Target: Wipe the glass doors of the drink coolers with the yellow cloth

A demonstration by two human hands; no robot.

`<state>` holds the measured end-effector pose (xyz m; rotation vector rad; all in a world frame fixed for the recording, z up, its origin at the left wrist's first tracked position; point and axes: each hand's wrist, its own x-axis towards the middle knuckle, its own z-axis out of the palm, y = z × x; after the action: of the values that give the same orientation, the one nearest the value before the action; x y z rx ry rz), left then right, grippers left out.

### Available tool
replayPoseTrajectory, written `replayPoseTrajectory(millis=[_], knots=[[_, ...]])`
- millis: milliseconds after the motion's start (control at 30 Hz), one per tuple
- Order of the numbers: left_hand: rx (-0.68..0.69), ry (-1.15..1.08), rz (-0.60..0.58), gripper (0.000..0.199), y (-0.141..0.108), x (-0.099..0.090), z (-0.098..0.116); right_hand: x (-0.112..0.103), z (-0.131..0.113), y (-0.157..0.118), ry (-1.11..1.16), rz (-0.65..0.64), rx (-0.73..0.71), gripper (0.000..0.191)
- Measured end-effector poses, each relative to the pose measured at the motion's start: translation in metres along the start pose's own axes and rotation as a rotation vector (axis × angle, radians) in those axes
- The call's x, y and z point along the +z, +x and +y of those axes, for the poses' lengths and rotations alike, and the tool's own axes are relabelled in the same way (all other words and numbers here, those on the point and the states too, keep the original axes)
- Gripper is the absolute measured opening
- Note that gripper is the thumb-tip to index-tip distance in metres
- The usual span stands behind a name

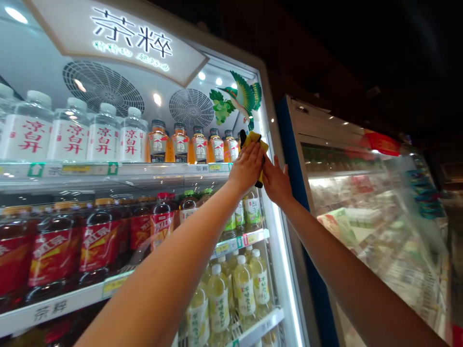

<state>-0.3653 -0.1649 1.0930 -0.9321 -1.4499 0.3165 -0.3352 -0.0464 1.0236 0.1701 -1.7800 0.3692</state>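
Observation:
A yellow cloth with black edging (261,140) lies against the glass door of a lit drinks fridge, near its right frame. My left hand (246,166) presses over the cloth with fingers extended upward, and cloth sticks out above and below the hand. My right hand (278,180) is beside it at the cloth's right edge, its inner fingers meeting the cloth and my left hand. Its outer fingers are spread apart. Just above the cloth, a green bird sticker (244,96) decorates the glass.
Behind the glass stand water bottles with white labels (103,137), small amber bottles (200,147), red-labelled bottles (99,241) and pale yellow drinks (219,299). A lit sign (133,41) tops the fridge. To the right is another chilled display case (347,183) with packaged goods.

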Motion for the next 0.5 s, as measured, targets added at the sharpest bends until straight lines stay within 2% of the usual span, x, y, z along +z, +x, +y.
replayPoseTrajectory(millis=[133,233,300,367,433,500], knots=[[0.028,-0.01,0.013,0.049,-0.034,0.008,0.03,0.015,0.014,-0.044,-0.011,0.016,-0.018,0.058],[0.077,-0.008,0.035,0.05,-0.055,0.007,0.032,0.022,0.014,-0.06,-0.02,0.005,-0.056,0.057],[0.076,-0.017,0.034,0.05,-0.05,0.009,0.029,0.021,0.016,-0.054,-0.034,-0.004,-0.061,0.057],[0.035,-0.031,0.022,0.049,-0.033,0.014,0.031,0.015,0.023,-0.043,-0.046,-0.006,-0.033,0.059],[-0.008,-0.05,0.008,0.048,-0.016,0.023,0.042,0.01,0.035,-0.038,-0.056,-0.008,0.012,0.061],[-0.012,-0.073,-0.015,0.048,-0.012,0.031,0.062,0.009,0.048,-0.048,-0.07,-0.016,0.054,0.061]])
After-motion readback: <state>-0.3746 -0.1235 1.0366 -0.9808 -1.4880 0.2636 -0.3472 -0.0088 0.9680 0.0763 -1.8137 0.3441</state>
